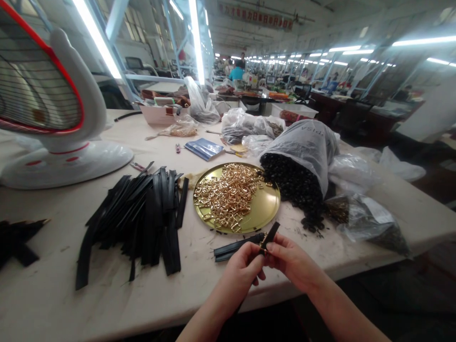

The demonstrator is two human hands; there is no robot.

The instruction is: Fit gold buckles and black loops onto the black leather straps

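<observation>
Near the table's front edge, both my hands meet at one black strap point(272, 232) with a small gold buckle point(263, 246) on it. My left hand point(244, 266) pinches the strap just at the buckle. From the other side my right hand point(290, 259) grips the strap, its thumb and finger closed beside the buckle. Part of the buckle is hidden by my fingertips. Just beyond my left hand a few black straps point(228, 250) lie flat. Behind them a round gold tray point(265, 209) carries a heap of loose gold buckles point(230, 192).
A large pile of black straps point(153, 209) lies to the left. Small black pieces point(295, 178) spill from a plastic bag point(306, 142) on the right. A white fan point(71, 161) stands at far left. A blue packet point(204, 148) lies behind the tray; people work in the background.
</observation>
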